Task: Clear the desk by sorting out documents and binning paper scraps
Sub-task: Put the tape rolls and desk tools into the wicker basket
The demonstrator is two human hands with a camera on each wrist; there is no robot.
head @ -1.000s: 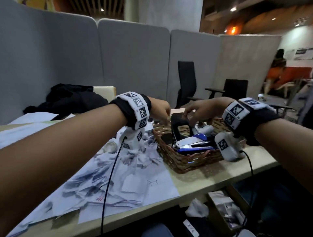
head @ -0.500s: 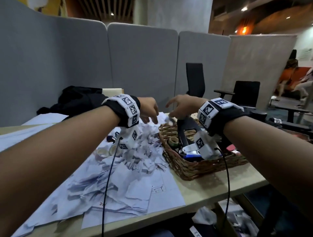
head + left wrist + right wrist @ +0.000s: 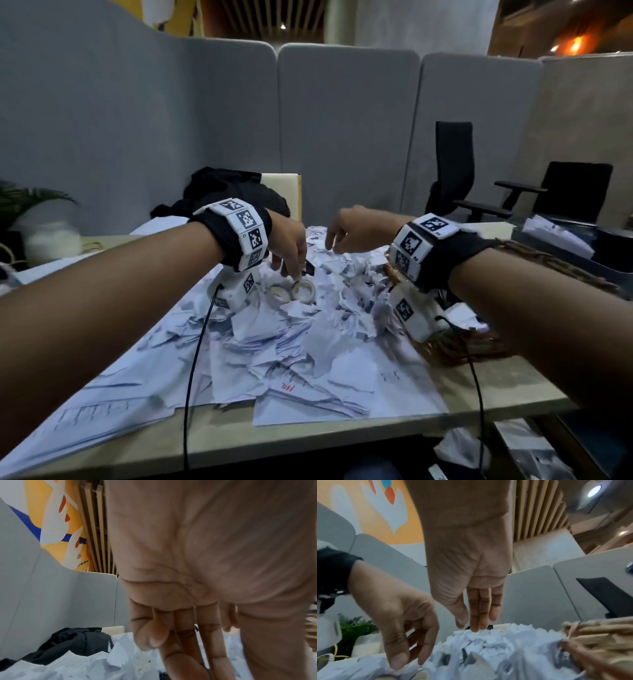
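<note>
Where the head view looks down, torn paper scraps (image 3: pixel 308 318) lie heaped over flat documents (image 3: pixel 342 401) on the tabletop (image 3: pixel 496 387). Left hand (image 3: pixel 291 246) dips beside two tape rolls (image 3: pixel 294 291); right hand (image 3: pixel 356 229) hovers over the heap's far edge, a wicker basket (image 3: pixel 472 346) just beside it.

Left wrist view: left hand (image 3: pixel 197 574), fingers (image 3: pixel 212 649) extended downward, grip apart, nothing held.

Right wrist view: right hand (image 3: pixel 471 563), fingers (image 3: pixel 481 612) straight and together, tips at the paper scraps (image 3: pixel 496 642), grip unclamped; left hand (image 3: pixel 397 615) loosely curled.
</note>
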